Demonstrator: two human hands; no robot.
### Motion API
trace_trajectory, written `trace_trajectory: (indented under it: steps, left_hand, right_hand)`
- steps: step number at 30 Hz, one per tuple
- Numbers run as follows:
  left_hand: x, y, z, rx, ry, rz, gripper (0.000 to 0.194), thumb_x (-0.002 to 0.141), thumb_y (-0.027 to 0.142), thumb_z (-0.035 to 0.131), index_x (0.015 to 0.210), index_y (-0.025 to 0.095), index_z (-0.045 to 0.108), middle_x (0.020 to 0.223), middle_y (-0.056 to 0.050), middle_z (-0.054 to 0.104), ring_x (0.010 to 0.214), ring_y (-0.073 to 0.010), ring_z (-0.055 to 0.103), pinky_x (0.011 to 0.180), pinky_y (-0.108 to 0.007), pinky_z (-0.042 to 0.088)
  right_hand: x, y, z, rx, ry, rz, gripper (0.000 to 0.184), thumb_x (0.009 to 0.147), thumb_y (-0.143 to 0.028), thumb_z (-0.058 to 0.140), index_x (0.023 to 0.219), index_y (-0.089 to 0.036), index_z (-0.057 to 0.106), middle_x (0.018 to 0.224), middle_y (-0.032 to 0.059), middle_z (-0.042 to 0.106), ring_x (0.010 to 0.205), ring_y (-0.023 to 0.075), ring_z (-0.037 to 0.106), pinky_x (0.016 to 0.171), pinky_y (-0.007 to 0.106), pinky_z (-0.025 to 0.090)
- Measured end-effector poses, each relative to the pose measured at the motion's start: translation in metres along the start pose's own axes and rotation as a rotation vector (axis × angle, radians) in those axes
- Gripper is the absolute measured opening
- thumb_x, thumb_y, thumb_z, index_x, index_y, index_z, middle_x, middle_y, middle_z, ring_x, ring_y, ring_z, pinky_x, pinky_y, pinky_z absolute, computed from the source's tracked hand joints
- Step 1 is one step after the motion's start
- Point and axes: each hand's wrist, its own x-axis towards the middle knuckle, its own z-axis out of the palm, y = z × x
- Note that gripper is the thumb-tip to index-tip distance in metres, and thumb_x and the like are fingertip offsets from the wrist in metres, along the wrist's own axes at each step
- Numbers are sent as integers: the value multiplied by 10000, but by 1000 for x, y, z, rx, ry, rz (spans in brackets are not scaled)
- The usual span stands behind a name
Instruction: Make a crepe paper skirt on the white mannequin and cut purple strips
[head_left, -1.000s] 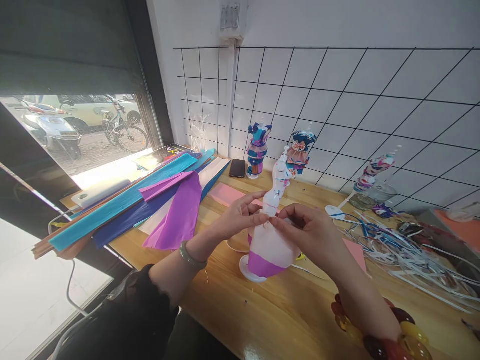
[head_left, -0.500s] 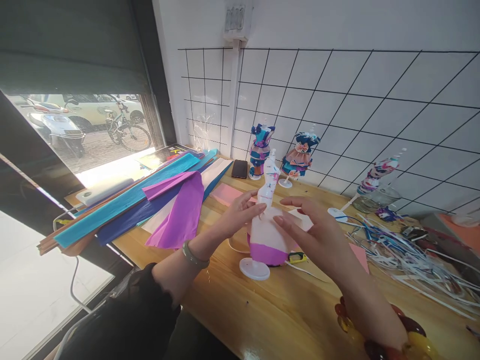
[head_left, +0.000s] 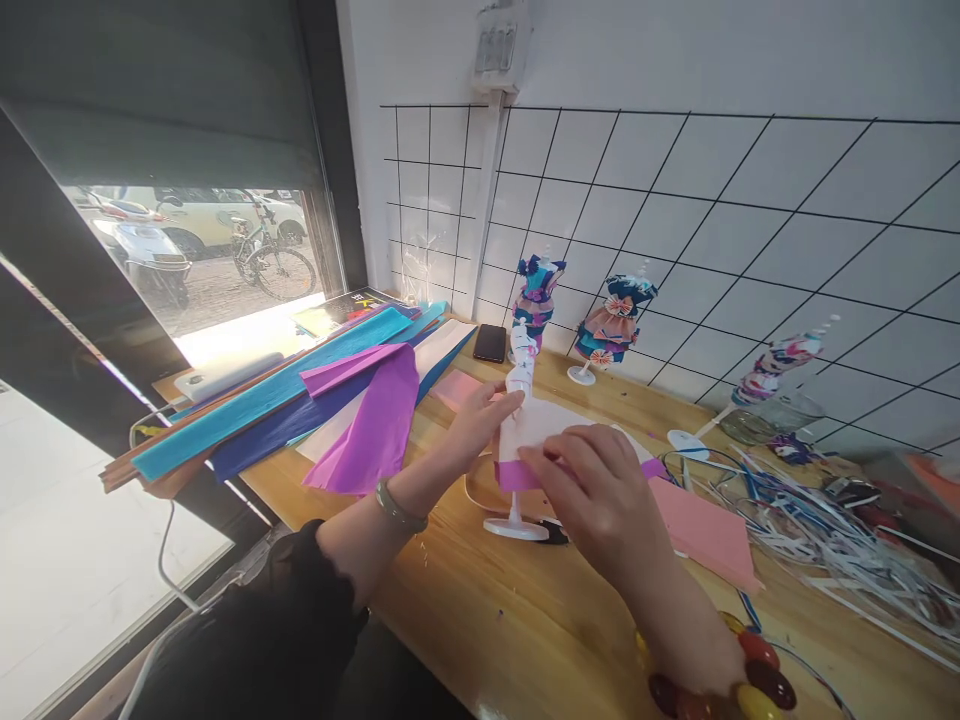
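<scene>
A small white dress form (head_left: pixel 520 383) stands on a round white base (head_left: pixel 516 529) in front of me. Around its waist hangs a pale pink paper skirt (head_left: pixel 536 422) with a purple band along the lower edge; the paper spreads out to the right. My left hand (head_left: pixel 480 425) pinches the top of the skirt at the waist, thumb in front, the other fingers partly hidden behind. Lower down, my right hand (head_left: pixel 600 490) has its fingers closed on the skirt near the purple band, its fingertips partly covered by the hand.
Purple crepe paper (head_left: pixel 371 430) lies over blue and turquoise strips (head_left: pixel 277 390) at left. Behind stand two dressed forms (head_left: pixel 538 295) and a phone (head_left: pixel 490 343). At right are a third form (head_left: pixel 776 368), pink paper (head_left: pixel 705 525) and tangled cords (head_left: pixel 825 540).
My right hand let go at the waist, opened, and moved down to the skirt's lower part. The skirt now spreads out to the right. My left hand stays at the waist.
</scene>
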Motion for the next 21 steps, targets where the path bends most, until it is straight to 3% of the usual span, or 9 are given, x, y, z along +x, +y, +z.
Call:
trace_trajectory:
  steps: [3, 12, 17, 21]
  left_hand:
    - [3, -3, -3, -15, -26, 1, 307, 769, 394, 573, 898, 116, 596, 749, -20, 571, 654, -112, 502, 581, -220, 394]
    - [8, -6, -8, -58, -63, 15, 314, 769, 413, 572, 895, 128, 610, 710, -2, 555, 624, -101, 483, 566, -218, 368]
    - [8, -4, -9, -88, -92, 25, 342, 771, 405, 580, 981, 136, 606, 775, -24, 622, 691, -140, 556, 632, -248, 416]
    - [1, 1, -7, -126, -245, 26, 432, 771, 402, 598, 1124, 156, 561, 902, -60, 652, 770, -178, 603, 699, -287, 444]
  right_hand:
    - [1, -3, 1, 24, 23, -87, 165, 845, -84, 492, 908, -172, 617, 750, 65, 620, 779, 198, 509, 672, 358, 432]
    - [1, -8, 11, 76, -35, -111, 213, 850, -69, 467, 859, -160, 659, 725, 63, 634, 740, 184, 536, 659, 355, 461]
    - [0, 0, 1, 308, -188, 71, 196, 843, -208, 543, 1021, -198, 625, 897, 75, 648, 865, 203, 563, 744, 382, 474]
    - [-3, 15, -22, 573, -173, 355, 324, 822, -330, 591, 1132, -247, 557, 1076, 81, 614, 1010, 226, 550, 834, 390, 463]
